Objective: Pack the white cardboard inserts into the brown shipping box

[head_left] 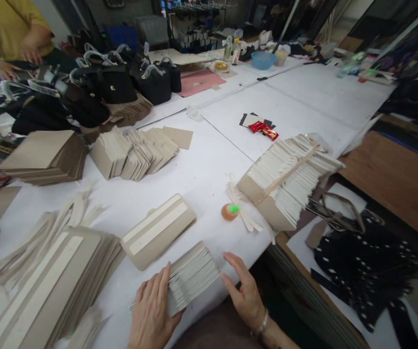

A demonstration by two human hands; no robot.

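Note:
A row of thin beige cardboard pieces stands on edge at the front of the white table. My left hand grips its left end, fingers over the far side and thumb at the near side. Just off the right end, my right hand is open, thumb and fingers apart with nothing between them. Behind the row lies a beige panel with a pale strip along it. To the left is a stack of larger beige panels with similar strips.
A small bottle with a green tip stands near loose strips. A banded bundle of boards lies at right, red packets beyond it. More boards, black handbags and another person are at back left.

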